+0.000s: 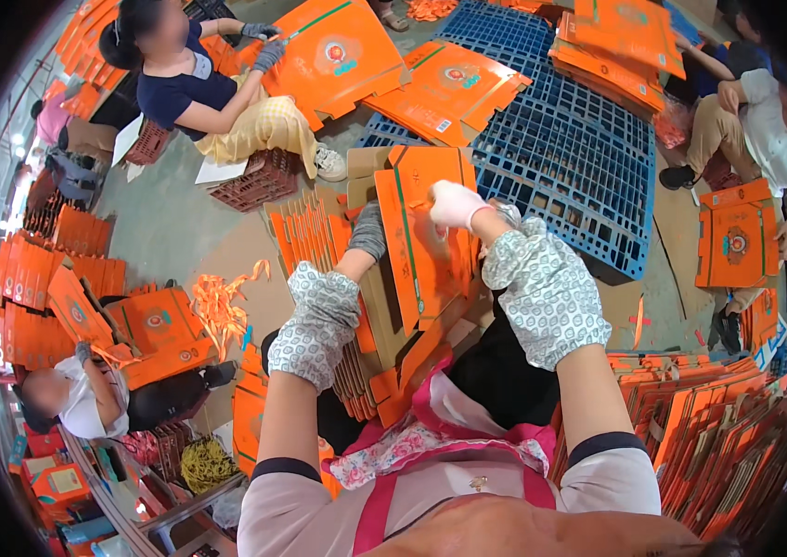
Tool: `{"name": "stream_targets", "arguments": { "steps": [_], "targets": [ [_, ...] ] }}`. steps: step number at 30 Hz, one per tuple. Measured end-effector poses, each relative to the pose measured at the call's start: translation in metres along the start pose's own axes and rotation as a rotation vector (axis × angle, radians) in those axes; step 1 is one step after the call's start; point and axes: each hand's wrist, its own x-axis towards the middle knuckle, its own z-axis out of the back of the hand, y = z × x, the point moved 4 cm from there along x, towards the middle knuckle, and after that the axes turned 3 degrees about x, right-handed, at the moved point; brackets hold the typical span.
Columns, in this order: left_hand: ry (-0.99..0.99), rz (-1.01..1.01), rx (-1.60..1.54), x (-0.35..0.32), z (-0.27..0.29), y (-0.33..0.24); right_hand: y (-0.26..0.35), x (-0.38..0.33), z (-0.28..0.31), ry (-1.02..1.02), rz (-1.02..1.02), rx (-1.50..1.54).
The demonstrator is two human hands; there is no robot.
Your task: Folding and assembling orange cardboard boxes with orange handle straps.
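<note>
Centre frame: the left hand (367, 232), gloved grey, grips the left edge of the orange flat carton (417, 237). The right hand (454, 204), in a pale glove, pinches its top edge, above the stack of cartons (366, 362).

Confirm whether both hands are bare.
No. The left hand wears a grey glove and the right hand a pale one, both gripping the orange cardboard sheet.

Both arms reach forward, hands gloved and closed.
The left hand (370, 232), in a grey glove, curls its fingers shut; the right hand (457, 204), in a pale pink glove, is clenched. Patterned sleeve covers wrap both forearms.
</note>
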Motion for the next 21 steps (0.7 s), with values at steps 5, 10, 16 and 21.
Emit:
{"name": "stream_targets", "arguments": {
  "steps": [5,10,16,21],
  "targets": [
    [0.019,-0.116,0.424,0.001,-0.001,-0.021,-0.037,-0.027,0.026,-0.123,0.072,0.784],
    [0.000,-0.171,0.340,-0.009,-0.001,-0.030,-0.069,-0.094,0.065,-0.285,-0.072,1.081],
    [-0.010,-0.319,0.397,-0.014,-0.011,0.057,-0.039,-0.167,0.136,-0.414,-0.020,0.882],
    [0.052,-0.243,0.043,-0.054,-0.038,0.074,-0.030,-0.199,0.157,-0.393,-0.015,0.668]
  ]
}}
